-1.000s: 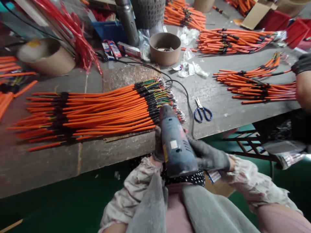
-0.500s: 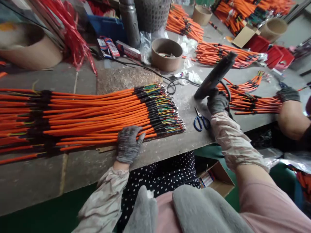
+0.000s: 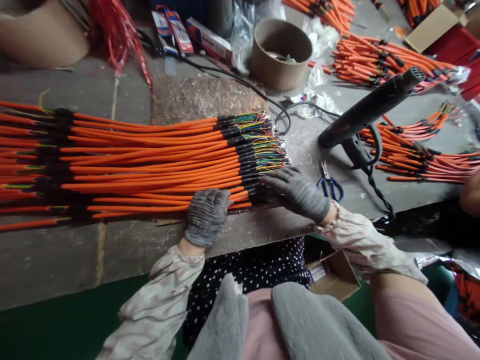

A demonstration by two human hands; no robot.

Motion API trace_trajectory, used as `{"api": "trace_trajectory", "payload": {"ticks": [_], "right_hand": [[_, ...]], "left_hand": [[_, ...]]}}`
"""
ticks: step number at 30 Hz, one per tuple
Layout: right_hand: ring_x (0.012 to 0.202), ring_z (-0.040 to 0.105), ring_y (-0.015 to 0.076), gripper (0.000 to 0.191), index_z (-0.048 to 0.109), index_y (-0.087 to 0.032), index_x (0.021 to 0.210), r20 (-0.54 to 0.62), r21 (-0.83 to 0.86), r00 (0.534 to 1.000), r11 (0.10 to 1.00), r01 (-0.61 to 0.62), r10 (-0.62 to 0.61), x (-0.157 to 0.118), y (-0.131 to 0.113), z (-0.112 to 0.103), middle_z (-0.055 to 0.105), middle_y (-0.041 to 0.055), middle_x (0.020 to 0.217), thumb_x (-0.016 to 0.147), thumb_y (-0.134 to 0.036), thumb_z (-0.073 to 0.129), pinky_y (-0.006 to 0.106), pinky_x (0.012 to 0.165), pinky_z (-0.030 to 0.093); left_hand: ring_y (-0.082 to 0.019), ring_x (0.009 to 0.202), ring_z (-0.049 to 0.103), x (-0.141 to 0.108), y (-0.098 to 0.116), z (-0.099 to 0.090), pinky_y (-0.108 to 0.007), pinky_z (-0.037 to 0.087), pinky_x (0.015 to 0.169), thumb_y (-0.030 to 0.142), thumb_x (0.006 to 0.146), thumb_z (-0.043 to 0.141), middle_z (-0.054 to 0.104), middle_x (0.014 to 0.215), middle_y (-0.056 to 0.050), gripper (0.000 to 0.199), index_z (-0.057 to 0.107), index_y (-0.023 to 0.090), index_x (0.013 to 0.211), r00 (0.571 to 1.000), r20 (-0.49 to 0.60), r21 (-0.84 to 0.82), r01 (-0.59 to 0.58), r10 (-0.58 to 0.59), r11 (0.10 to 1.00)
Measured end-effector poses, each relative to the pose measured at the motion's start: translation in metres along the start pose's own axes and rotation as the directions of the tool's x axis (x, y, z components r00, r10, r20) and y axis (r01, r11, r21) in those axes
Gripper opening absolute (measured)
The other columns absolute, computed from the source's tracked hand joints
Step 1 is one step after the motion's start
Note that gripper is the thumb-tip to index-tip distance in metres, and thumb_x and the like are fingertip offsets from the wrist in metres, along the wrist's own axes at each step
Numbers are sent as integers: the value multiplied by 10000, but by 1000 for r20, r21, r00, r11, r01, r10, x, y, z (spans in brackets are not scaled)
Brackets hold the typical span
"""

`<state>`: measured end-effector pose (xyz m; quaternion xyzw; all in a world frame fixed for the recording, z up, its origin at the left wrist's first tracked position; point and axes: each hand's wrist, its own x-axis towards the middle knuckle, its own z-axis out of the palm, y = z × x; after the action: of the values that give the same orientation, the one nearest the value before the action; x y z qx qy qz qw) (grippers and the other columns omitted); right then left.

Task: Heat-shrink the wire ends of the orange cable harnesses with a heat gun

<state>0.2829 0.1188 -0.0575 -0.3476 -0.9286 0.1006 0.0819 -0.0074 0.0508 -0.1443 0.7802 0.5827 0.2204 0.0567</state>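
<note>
Orange cables [image 3: 150, 160] lie in a wide, flat bundle on the bench [image 3: 127, 252], beneath both hands. The gloved left hand [image 3: 207, 217] rests loosely curled on the bundle's near edge, gripping nothing. The gloved right hand [image 3: 298, 194] lies open, its fingertips [image 3: 272, 181] on the black sleeves [image 3: 240, 162] just short of the coloured wire ends [image 3: 270, 145]. Light, flat pressure looks best here, evening the row without bending those fine ends. Beyond the right hand lie blue-handled scissors [image 3: 330, 184] and a heat gun [image 3: 360, 117], its cord [image 3: 378, 195] dropping toward the bench edge. A cardboard tube [image 3: 281, 55] stands farther back, and more cables [image 3: 423, 162] lie to the right.
</note>
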Motion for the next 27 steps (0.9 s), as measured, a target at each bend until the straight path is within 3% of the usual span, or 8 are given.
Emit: {"api": "trace_trajectory", "payload": {"ticks": [3, 8, 12, 15, 19, 21, 24, 27], "right_hand": [[1048, 600, 281, 299, 698, -192, 1297, 38, -110, 995, 990, 93, -89, 23, -10, 22, 735, 125, 1142, 1067, -361, 608, 460, 971, 441], [1003, 564, 261, 213, 731, -208, 1172, 50, -280, 972, 931, 233, -229, 31, 10, 31, 721, 90, 1037, 1088, -261, 542, 408, 878, 388], [996, 557, 250, 201, 736, -208, 1122, 110, -282, 941, 898, 339, -321, 33, 21, 35, 731, 70, 1026, 1085, -249, 543, 404, 868, 378], [1009, 556, 252, 203, 745, -226, 1107, 140, -267, 927, 888, 373, -348, 36, 26, 40, 737, 58, 1033, 1086, -252, 544, 406, 874, 374], [1005, 549, 258, 183, 754, -220, 1091, 140, -225, 954, 930, 291, -265, 34, 30, 35, 733, 69, 1034, 1075, -291, 586, 394, 862, 371], [1042, 543, 269, 226, 742, -207, 1174, 58, -189, 983, 965, 184, -176, 26, 28, 24, 729, 89, 1101, 1074, -349, 598, 398, 898, 377], [1092, 534, 276, 274, 714, -211, 1278, -64, -142, 995, 987, 70, -80, 8, 15, 8, 726, 98, 1182, 1090, -340, 562, 408, 933, 372], [1073, 532, 279, 217, 746, -235, 1189, 4, -170, 998, 983, 66, -66, 0, -8, 8, 741, 77, 1151, 1086, -286, 561, 419, 925, 358]], "left_hand": [[-352, 930, 668, 3, -2, -5, -471, 460, 840, 382, 1057, 493, 745, 975, -161, 337, 755, 181, 1124, 999, -23, 27, -44, 45, 999], [-303, 918, 695, 9, -6, -9, -435, 497, 834, 331, 1070, 480, 750, 951, -131, 317, 755, 177, 1107, 987, -9, 140, -158, 161, 977], [-292, 865, 699, 7, -14, -5, -421, 494, 782, 280, 1080, 459, 741, 887, -126, 325, 757, 151, 1083, 944, -15, 242, -317, 331, 917], [-294, 847, 694, 5, -20, -1, -427, 491, 777, 269, 1074, 479, 737, 886, -133, 309, 758, 139, 1094, 926, -46, 236, -355, 376, 904], [-294, 882, 695, 5, -21, 3, -428, 497, 813, 290, 1077, 487, 740, 919, -128, 306, 762, 165, 1132, 952, 3, 175, -302, 307, 937], [-293, 948, 689, 8, -20, 4, -430, 499, 866, 306, 1074, 502, 743, 991, -126, 293, 757, 188, 1158, 976, 21, 132, -217, 216, 967], [-292, 1080, 650, 14, -17, 5, -443, 474, 958, 310, 1064, 530, 724, 1139, -117, 263, 753, 233, 1179, 994, -34, 83, -103, 106, 991], [-289, 1104, 613, 17, -15, 5, -446, 452, 956, 300, 1049, 551, 706, 1160, -99, 242, 782, 260, 1111, 990, -53, 54, -132, 134, 990]]}}
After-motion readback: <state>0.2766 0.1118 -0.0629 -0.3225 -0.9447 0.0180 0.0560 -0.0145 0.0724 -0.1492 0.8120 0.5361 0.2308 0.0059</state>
